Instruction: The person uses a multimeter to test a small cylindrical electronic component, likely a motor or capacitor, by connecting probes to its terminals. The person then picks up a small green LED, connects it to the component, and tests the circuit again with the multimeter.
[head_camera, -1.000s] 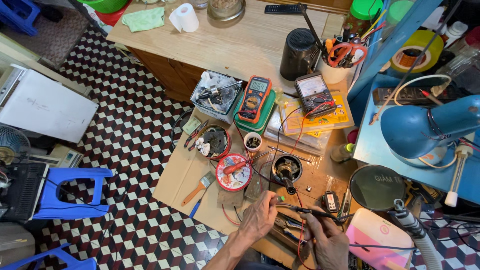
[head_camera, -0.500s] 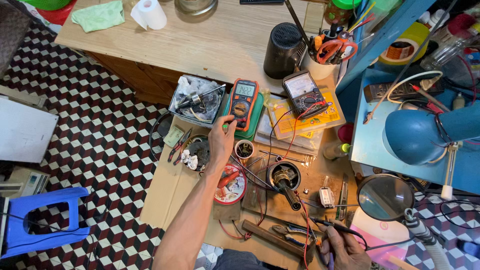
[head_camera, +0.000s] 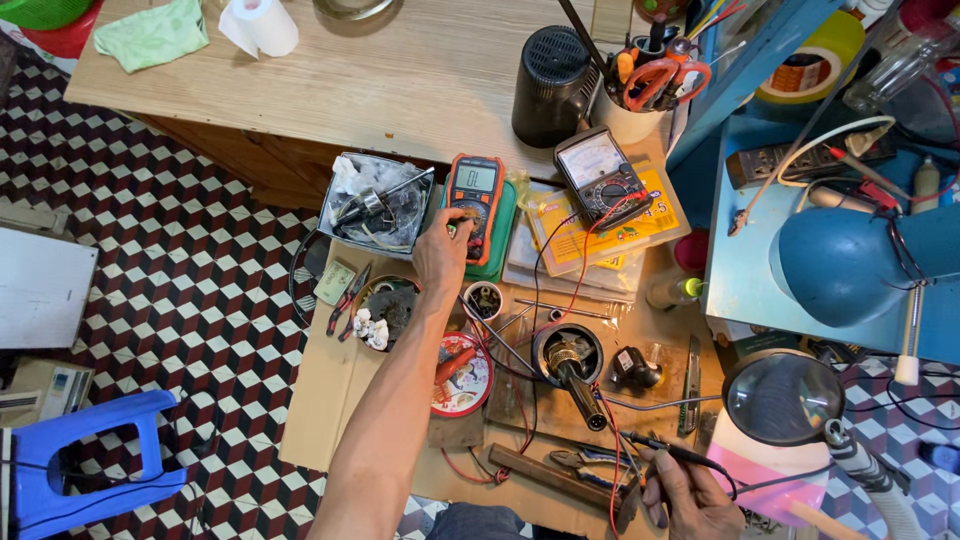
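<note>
Two multimeters: orange digital multimeter (head_camera: 476, 205), black analog multimeter (head_camera: 603, 178); one magnifier (head_camera: 783, 397).

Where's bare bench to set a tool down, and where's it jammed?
Free: the light wooden desktop between the tissue roll and black canister. Also the cardboard sheet left of the forearm. Crowded: around the left hand at the orange multimeter, and the wire tangle by the right hand.
</note>
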